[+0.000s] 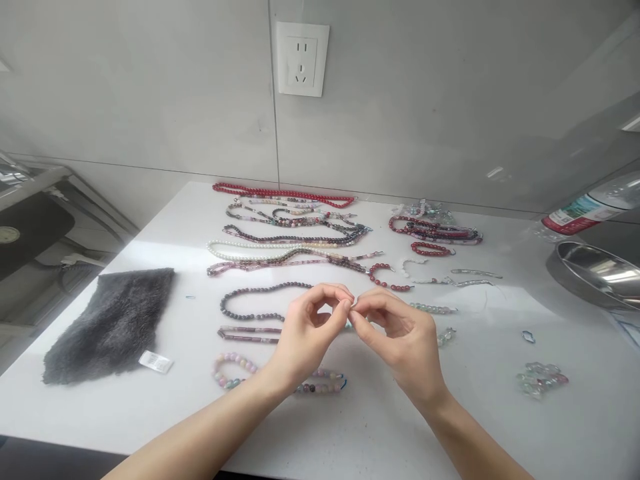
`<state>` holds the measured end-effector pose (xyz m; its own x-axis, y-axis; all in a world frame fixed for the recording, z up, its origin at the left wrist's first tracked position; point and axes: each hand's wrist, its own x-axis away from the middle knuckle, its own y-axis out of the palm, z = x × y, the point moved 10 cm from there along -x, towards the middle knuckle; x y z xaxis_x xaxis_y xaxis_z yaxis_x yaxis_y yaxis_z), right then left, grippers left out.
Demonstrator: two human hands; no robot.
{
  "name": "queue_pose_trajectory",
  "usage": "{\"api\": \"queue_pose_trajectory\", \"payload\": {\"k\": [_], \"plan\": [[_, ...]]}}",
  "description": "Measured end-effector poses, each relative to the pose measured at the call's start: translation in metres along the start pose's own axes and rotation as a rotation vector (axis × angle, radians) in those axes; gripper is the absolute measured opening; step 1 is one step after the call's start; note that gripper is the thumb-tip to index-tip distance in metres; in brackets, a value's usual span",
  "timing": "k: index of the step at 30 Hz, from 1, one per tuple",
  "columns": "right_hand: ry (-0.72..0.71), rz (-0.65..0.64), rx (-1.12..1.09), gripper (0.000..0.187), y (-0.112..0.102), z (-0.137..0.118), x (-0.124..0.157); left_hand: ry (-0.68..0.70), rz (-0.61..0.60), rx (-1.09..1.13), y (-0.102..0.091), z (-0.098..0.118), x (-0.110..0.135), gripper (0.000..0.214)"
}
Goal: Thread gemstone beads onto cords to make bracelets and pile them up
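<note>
Above the middle of the white table, my left hand (315, 323) and my right hand (403, 340) meet at the fingertips. Thumb and forefinger are pinched on each side. Whatever lies between them is too small to make out. Behind and below my left hand are a dark bead strand (235, 293), a purple tube-bead strand (250, 331) and a pastel bead strand (235, 363). Close to my right hand lie a pale green bead strand (433, 309) and a short red bead strand (387, 283), both partly near or behind the fingers.
Several bead strands (285, 193) run across the back of the table (480, 427). A dark furry cloth (115, 320) with a white tag (156, 361) lies left. At right are a metal bowl (600, 273), a plastic bottle (585, 210) and clear beads (540, 380). A wall stands behind.
</note>
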<state>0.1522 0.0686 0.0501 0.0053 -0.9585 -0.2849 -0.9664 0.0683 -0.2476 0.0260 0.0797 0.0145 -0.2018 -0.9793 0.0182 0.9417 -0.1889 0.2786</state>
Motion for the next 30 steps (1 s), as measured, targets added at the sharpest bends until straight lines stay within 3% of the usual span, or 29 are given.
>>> {"api": "queue_pose_trajectory", "payload": {"k": [7,13,19,30], "plan": [[0.085,0.000,-0.061,0.005,0.001,0.007,0.000,0.058,0.022,-0.058,-0.003,0.004,0.000,0.012],[0.309,-0.100,-0.312,0.012,0.012,0.026,0.000,0.112,0.031,-0.096,-0.005,0.009,-0.001,0.011],[0.496,-0.155,-0.404,0.019,0.019,0.034,0.003,0.139,0.023,-0.105,-0.006,0.008,0.000,0.009],[0.475,-0.115,-0.403,0.017,0.015,0.037,0.004,0.118,0.011,-0.133,-0.005,0.004,-0.001,0.008]]}}
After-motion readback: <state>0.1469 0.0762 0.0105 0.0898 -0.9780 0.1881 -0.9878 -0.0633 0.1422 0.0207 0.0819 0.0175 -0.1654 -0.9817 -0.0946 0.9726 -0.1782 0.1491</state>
